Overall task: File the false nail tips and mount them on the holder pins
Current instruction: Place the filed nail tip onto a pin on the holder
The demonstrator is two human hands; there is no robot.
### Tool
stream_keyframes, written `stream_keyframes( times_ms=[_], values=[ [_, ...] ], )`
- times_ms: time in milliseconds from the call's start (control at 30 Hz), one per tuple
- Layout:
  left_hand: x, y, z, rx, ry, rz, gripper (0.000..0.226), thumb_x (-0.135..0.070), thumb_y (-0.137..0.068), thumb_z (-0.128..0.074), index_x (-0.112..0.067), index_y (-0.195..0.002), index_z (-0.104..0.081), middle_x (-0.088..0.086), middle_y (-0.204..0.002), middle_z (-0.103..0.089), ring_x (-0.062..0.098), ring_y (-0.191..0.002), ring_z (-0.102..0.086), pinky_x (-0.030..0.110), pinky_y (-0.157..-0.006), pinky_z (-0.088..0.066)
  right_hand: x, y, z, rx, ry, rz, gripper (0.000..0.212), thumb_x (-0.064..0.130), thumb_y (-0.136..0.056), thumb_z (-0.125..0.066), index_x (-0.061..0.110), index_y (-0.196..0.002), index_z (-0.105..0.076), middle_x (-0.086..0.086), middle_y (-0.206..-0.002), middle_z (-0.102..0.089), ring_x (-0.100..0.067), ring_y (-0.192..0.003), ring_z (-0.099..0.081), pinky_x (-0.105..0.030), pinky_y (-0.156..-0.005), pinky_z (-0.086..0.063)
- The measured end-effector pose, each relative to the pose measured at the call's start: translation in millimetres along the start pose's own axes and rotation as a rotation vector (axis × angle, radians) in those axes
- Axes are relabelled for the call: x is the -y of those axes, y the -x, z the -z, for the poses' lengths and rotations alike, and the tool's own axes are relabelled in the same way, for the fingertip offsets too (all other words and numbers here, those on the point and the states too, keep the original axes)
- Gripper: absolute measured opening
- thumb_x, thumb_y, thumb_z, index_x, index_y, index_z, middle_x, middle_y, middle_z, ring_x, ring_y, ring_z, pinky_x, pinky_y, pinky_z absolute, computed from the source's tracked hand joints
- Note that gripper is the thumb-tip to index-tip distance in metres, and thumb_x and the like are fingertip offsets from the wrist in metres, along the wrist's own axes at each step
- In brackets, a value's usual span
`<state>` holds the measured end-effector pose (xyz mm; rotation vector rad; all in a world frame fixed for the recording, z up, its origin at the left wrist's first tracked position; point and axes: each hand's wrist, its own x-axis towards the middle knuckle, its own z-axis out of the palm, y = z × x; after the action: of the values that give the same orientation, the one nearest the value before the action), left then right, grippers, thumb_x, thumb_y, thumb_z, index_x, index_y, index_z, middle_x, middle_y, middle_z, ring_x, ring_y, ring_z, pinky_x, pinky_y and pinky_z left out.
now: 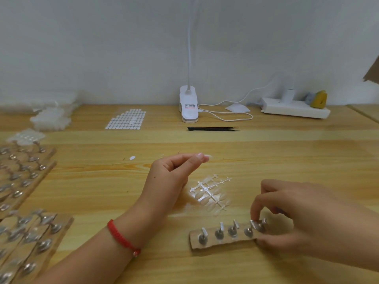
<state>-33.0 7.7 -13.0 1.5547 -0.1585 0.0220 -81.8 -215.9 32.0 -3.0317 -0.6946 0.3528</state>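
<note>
A cardboard holder strip (194, 241) with several metal pins lies near the table's front right. My right hand (303, 220) rests on its right end, fingertips pinched around the rightmost pin (260, 224). A clear sprue of false nail tips (211, 193) lies just behind the strip. My left hand (174, 177), with a red cord on the wrist, is raised over the table centre, thumb and forefinger pinched together at the tips; whether something tiny is between them I cannot tell.
Several cardboard holder strips with pins (26, 222) fill the left side. A sheet of white adhesive tabs (127, 119), black tweezers (213, 129), a clip lamp (188, 105), a power strip (295, 108) and plastic bags (51, 115) sit along the back. One loose tab (132, 158) lies mid-table.
</note>
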Motion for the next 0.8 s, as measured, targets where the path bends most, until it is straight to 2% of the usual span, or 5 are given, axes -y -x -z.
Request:
stream_keyframes(
  times_ms=[200, 367, 533, 633, 800],
  values=[
    [-2.4, 2.0, -0.9, -0.028, 0.023, 0.008, 0.032, -0.052, -0.068, -0.063, -0.029, -0.086, -0.078, -0.017, -0.040, -0.034, 0.005, -0.042, -0.023, 0.008, -0.042, -0.025, -2.4, -2.7, -2.5, 0.021, -0.060, 0.027, 0.045, 0.083, -0.061, -0.035, 0.057, -0.097, -0.044, 0.039, -0.106, -0.034, 0.012, -0.090, -0.043, -0.017, -0.059, -0.034],
    [-9.1, 5.0, -5.2, -0.013, -0.032, -0.011, 0.018, -0.031, -0.084, -0.062, -0.020, -0.090, -0.076, -0.025, -0.041, -0.049, -0.013, -0.043, -0.048, -0.001, -0.048, -0.033, -7.9, 1.3, -1.4, -0.016, -0.155, 0.065, 0.053, 0.088, -0.060, -0.047, 0.062, -0.106, -0.044, 0.032, -0.105, -0.040, 0.011, -0.089, -0.045, -0.015, -0.063, -0.038],
    [-34.9, 10.5, -14.0, 0.054, 0.029, -0.064, 0.026, -0.046, -0.074, -0.065, -0.028, -0.088, -0.078, -0.020, -0.041, -0.042, -0.002, -0.042, -0.042, 0.003, -0.048, -0.032, -6.7, -0.6, 15.8, -0.317, -0.672, 0.079, 0.046, 0.078, -0.068, -0.060, 0.054, -0.106, -0.063, 0.015, -0.071, -0.051, -0.002, -0.050, -0.041, -0.007, -0.051, -0.034],
    [-45.9, 18.4, -22.2, 0.144, 0.100, -0.045, 0.026, -0.050, -0.075, -0.066, -0.033, -0.092, -0.077, -0.011, -0.047, -0.024, 0.008, -0.046, -0.023, 0.009, -0.046, -0.029, 10.7, -10.9, 22.3, -0.483, -0.932, 0.094, 0.037, 0.061, -0.063, -0.067, 0.049, -0.097, -0.069, 0.002, -0.067, -0.053, -0.001, -0.048, -0.039, -0.008, -0.047, -0.034],
    [-48.1, 35.7, -24.3, 0.149, 0.197, -0.032, 0.030, -0.049, -0.072, -0.067, -0.034, -0.097, -0.076, -0.012, -0.047, -0.024, 0.008, -0.044, -0.022, 0.007, -0.044, -0.029, 34.2, -16.8, 19.6, -0.635, -1.207, 0.114, 0.028, 0.045, -0.060, -0.074, 0.029, -0.083, -0.077, -0.016, -0.068, -0.041, -0.020, -0.051, -0.027, -0.018, -0.044, -0.027]
  ],
)
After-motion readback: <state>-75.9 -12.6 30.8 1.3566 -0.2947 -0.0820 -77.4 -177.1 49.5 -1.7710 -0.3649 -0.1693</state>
